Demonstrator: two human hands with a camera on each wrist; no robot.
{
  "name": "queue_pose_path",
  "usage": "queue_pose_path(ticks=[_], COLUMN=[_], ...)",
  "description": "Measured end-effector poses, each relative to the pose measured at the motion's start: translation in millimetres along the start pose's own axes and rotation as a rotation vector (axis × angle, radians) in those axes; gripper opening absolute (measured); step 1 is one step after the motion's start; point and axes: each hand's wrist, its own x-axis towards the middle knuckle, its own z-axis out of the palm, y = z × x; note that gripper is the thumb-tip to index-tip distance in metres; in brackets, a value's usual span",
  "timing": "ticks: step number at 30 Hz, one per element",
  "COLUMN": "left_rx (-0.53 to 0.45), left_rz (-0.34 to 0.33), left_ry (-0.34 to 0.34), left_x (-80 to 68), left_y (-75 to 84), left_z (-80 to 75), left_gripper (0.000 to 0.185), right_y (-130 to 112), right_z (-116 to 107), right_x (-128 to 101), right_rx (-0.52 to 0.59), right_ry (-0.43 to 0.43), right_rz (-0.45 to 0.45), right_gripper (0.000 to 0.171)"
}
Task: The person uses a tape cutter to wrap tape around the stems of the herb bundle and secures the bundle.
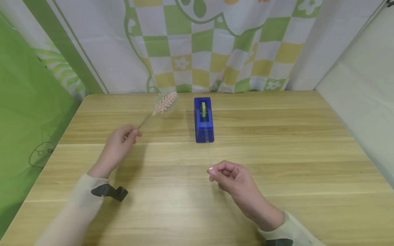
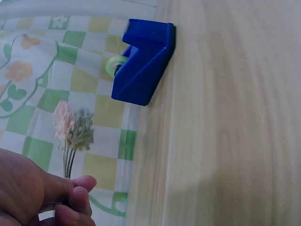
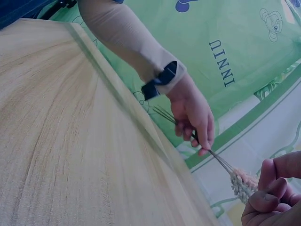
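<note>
Left hand (image 1: 118,145) pinches flowers (image 1: 166,102) by the stems, heads pointing away, above the table's (image 1: 277,136) left half. Right hand (image 1: 243,188) pinched too, thumb to finger, on a faint clear tape (image 1: 210,168) running to the blue dispenser (image 1: 199,135), which stands on the table, yellow-green roll (image 1: 203,109) inside. Sideways capitals on green curtain (image 3: 188,47) look like "INNIU". Checked curtain (image 1: 176,44) behind table.

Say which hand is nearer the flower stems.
Left: the left hand holds the flower stems. The right hand is apart from them, lower and to the right in the head view.
</note>
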Motion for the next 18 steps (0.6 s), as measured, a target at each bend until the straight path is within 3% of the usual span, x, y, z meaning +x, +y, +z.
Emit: queue_pose_path(ticks=[8,18], left_rx=[0.105,0.145], left_rz=[0.066,0.114], left_ry=[0.017,-0.154], left_x=[-33.0,-62.4], left_y=[-11.1,-24.2], left_z=[-19.4,-38.4], left_gripper=[0.031,0.019], right_y=[-2.8,-7.5], right_z=[-0.2,-1.3], right_x=[-0.9,-2.2], right_rx=[-0.004,-0.001], right_ry=[-0.001,0.001], right_rz=[-0.004,-0.027], right_gripper=[0.009,0.008])
